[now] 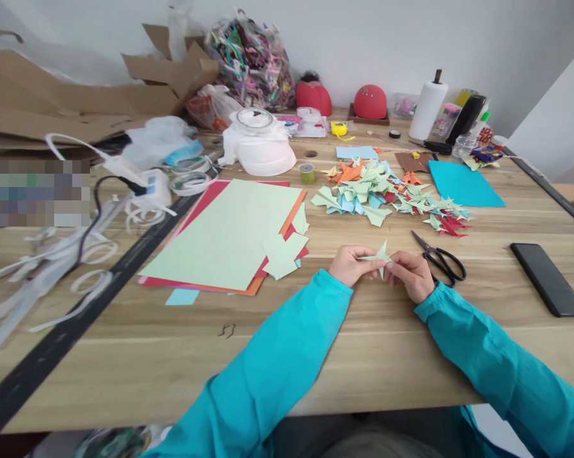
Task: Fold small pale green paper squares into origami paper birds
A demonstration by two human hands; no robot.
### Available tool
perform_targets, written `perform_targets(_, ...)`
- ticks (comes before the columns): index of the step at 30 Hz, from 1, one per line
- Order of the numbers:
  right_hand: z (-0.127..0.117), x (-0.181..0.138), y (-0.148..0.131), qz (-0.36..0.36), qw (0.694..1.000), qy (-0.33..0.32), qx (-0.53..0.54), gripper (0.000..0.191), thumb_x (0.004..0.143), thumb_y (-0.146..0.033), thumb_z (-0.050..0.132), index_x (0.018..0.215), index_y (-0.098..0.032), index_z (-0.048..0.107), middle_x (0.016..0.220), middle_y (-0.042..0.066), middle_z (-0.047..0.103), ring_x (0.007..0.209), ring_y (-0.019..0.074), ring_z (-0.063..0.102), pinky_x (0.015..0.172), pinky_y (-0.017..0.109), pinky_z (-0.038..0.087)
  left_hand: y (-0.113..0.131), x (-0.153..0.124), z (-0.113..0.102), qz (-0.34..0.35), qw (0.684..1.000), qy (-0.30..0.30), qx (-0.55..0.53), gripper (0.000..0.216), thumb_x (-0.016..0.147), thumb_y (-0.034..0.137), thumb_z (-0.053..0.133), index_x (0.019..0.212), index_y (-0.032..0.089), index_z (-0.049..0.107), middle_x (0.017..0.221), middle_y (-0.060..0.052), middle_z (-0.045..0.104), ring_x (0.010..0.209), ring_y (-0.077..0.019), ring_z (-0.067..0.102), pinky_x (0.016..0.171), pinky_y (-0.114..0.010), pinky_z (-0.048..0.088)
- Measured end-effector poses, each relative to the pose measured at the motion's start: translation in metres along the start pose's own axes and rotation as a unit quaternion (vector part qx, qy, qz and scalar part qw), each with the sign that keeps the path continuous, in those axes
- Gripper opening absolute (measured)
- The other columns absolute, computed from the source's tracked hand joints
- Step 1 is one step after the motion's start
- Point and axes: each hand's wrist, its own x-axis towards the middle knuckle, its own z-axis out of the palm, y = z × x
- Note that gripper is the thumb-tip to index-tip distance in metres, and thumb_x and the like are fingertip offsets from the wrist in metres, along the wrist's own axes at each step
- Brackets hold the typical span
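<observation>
Between my two hands is a pale green folded paper crane (381,256), held just above the wooden table. My left hand (354,264) pinches it from the left side, while the fingers of my right hand (410,272) grip its right end. Black-handled scissors (440,257) lie beside my right hand, partly hidden by it. Beyond my hands spreads a pile of folded paper pieces (370,184) in green, orange, blue and red. To the left rests a stack of coloured paper sheets (224,232), with small cut green pieces (284,254) on its right edge.
A dark phone (549,278) lies at the right. Bright blue paper (464,184) is behind the pile. A roll of green tape (307,173) stands near the stack. White cables (96,254), cardboard (77,95) and a full plastic bag (251,60) crowd the left and back.
</observation>
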Motion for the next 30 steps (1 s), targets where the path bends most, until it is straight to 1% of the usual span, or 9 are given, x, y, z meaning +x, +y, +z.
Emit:
perform_targets(3,-0.0006,0.0011,-0.0001,-0.007,1.000,-0.017,-0.002,0.026,0.078,-0.038,0.055,0.065,-0.015,0.057,0.057,0.001,0.058,0.046,0.0095,0.050,0.045,0.023,0.041,0.0003,0.0003,-0.0001,-0.003,1.000,-0.003,0.007,0.030,0.049,0.032,0.077,0.064,0.009,0.066,0.045,-0.001,0.057,0.040,-0.0079,0.049,0.043,-0.022,0.040)
perform_targets(7,0.0003,0.0030,-0.0005,0.003,1.000,-0.014,0.014,0.027,0.079,-0.040,0.054,0.066,-0.016,0.056,0.056,0.000,0.058,0.043,0.0089,0.049,0.043,0.022,0.041,-0.0013,0.0010,0.0002,0.001,1.000,0.003,-0.007,0.030,0.048,0.031,0.077,0.065,0.009,0.066,0.047,-0.001,0.059,0.042,-0.0079,0.051,0.044,-0.021,0.041)
perform_targets(9,0.0009,0.0034,-0.0012,0.005,1.000,-0.007,0.023,0.028,0.079,-0.040,0.053,0.066,-0.016,0.056,0.056,0.001,0.058,0.042,0.0090,0.050,0.042,0.023,0.041,-0.0020,0.0010,0.0019,-0.003,0.999,0.013,-0.045,0.033,0.046,0.030,0.078,0.070,0.009,0.066,0.050,-0.001,0.061,0.043,-0.0081,0.053,0.046,-0.021,0.042)
perform_targets(12,0.0017,0.0030,-0.0030,-0.002,1.000,0.016,0.024,0.028,0.079,-0.041,0.053,0.066,-0.016,0.056,0.057,0.000,0.059,0.042,0.0088,0.050,0.042,0.022,0.040,-0.0012,0.0005,0.0056,-0.029,0.992,0.027,-0.117,0.041,0.042,0.028,0.080,0.076,0.010,0.065,0.052,-0.001,0.063,0.044,-0.0088,0.054,0.048,-0.022,0.044)
perform_targets(14,0.0021,0.0026,-0.0038,-0.006,0.999,0.024,0.023,0.028,0.079,-0.042,0.053,0.066,-0.017,0.056,0.054,0.000,0.057,0.042,0.0090,0.050,0.043,0.023,0.040,0.0001,0.0000,0.0077,-0.042,0.988,0.029,-0.148,0.041,0.041,0.026,0.080,0.076,0.010,0.065,0.052,-0.001,0.062,0.045,-0.0088,0.054,0.048,-0.022,0.043)
perform_targets(16,0.0023,0.0026,-0.0036,-0.007,0.999,0.023,0.022,0.029,0.079,-0.042,0.053,0.067,-0.016,0.056,0.052,-0.001,0.057,0.042,0.0090,0.050,0.044,0.023,0.040,0.0009,-0.0003,0.0088,-0.042,0.986,0.025,-0.160,0.035,0.043,0.026,0.080,0.070,0.010,0.065,0.054,-0.001,0.062,0.045,-0.0080,0.053,0.048,-0.022,0.043)
perform_targets(20,0.0013,0.0041,-0.0026,0.007,1.000,-0.001,0.022,0.031,0.078,-0.044,0.054,0.068,-0.016,0.057,0.058,0.001,0.061,0.044,0.0092,0.051,0.044,0.023,0.041,-0.0006,0.0002,0.0082,-0.020,0.989,0.021,-0.148,0.026,0.045,0.027,0.079,0.059,0.010,0.064,0.052,-0.001,0.060,0.046,-0.0076,0.052,0.048,-0.023,0.040)
perform_targets(25,-0.0004,0.0069,-0.0024,0.028,0.999,-0.025,0.004,0.035,0.078,-0.047,0.052,0.066,-0.015,0.057,0.055,0.001,0.060,0.042,0.0088,0.051,0.043,0.022,0.043,-0.0047,0.0027,0.0048,0.007,0.994,0.021,-0.111,0.025,0.046,0.027,0.078,0.059,0.011,0.065,0.053,0.000,0.060,0.048,-0.0083,0.051,0.051,-0.024,0.039)
perform_targets(30,-0.0025,0.0084,-0.0007,0.043,0.998,-0.038,-0.005,0.034,0.078,-0.046,0.052,0.069,-0.014,0.057,0.056,0.002,0.062,0.042,0.0086,0.053,0.043,0.021,0.043,-0.0079,0.0052,0.0007,0.029,0.996,0.019,-0.080,0.023,0.049,0.027,0.077,0.062,0.012,0.066,0.054,0.000,0.061,0.049,-0.0076,0.049,0.054,-0.024,0.039)
